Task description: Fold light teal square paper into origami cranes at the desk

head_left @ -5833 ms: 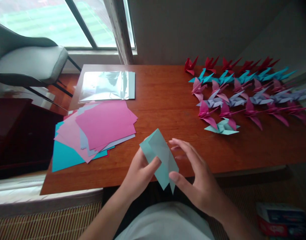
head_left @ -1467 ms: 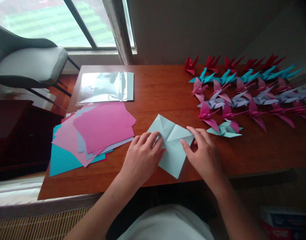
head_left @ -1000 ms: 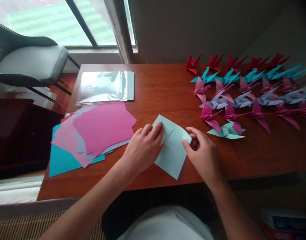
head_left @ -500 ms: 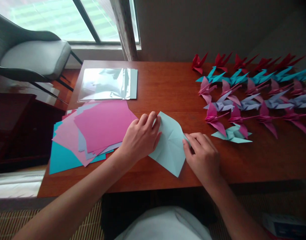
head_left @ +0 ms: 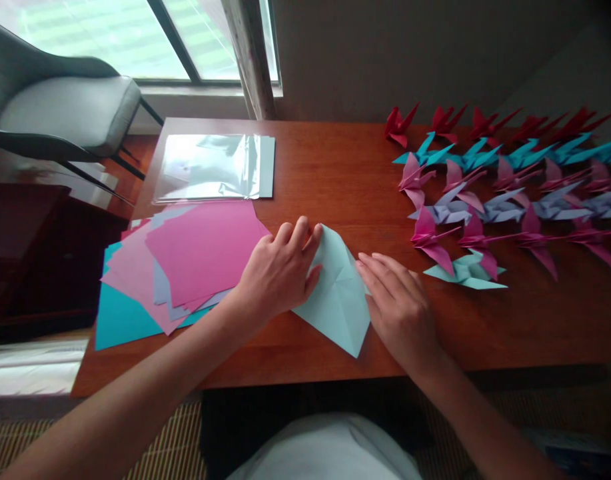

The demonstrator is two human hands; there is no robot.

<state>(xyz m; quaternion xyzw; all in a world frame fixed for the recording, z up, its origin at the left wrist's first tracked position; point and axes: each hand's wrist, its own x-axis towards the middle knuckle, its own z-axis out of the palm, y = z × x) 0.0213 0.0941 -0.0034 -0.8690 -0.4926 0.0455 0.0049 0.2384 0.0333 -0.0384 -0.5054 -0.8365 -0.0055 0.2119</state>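
Observation:
A pale mint paper sheet (head_left: pixel 338 300), creased and partly folded, lies on the wooden table (head_left: pixel 325 167) near its front edge. My left hand (head_left: pixel 278 273) presses on the sheet's left corner with its fingers together. On the right side, my right hand (head_left: pixel 398 303) lies flat, fingers stretched out along the paper's right edge. Neither hand lifts the paper off the table.
A loose stack of pink, lilac and teal paper squares (head_left: pixel 185 260) lies to the left, a clear plastic sleeve (head_left: pixel 212 167) behind it. Rows of red, teal, pink and lilac folded cranes (head_left: pixel 485 180) fill the right side; a mint crane (head_left: pixel 465 272) is nearest. A grey chair (head_left: pixel 60 113) stands far left.
The paper was held in the air folded, then laid open on the table. Over the last second both hands pushed its side corners inward, and my right hand went from pinching to lying flat.

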